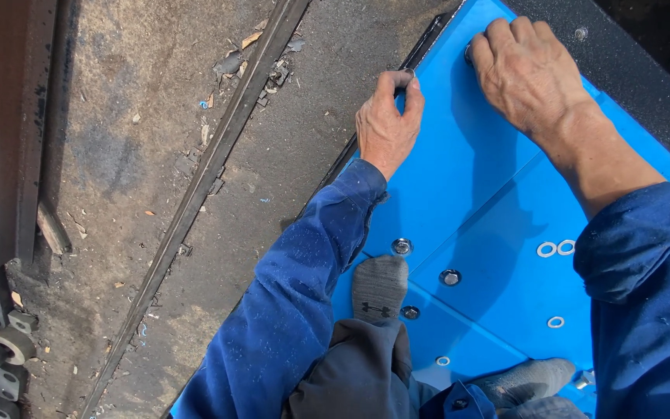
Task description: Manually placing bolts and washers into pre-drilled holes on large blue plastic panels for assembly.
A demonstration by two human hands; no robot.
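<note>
Left hand (388, 116): fingers pinched on a small washer (408, 74) at the blue panel's (474, 178) left edge
Right hand (525, 66): fingers curled, pressing the panel's far corner
Room: bare blue between them
Panel: glossy, bolted

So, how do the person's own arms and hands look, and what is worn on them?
Both hands, the left hand and the right hand, are bare, with no gloves, rings or watch visible. Each arm wears a long, loose work sleeve of dark blue cloth, the left sleeve speckled with pale dust and the right sleeve pushed up, forearm bare.
</note>
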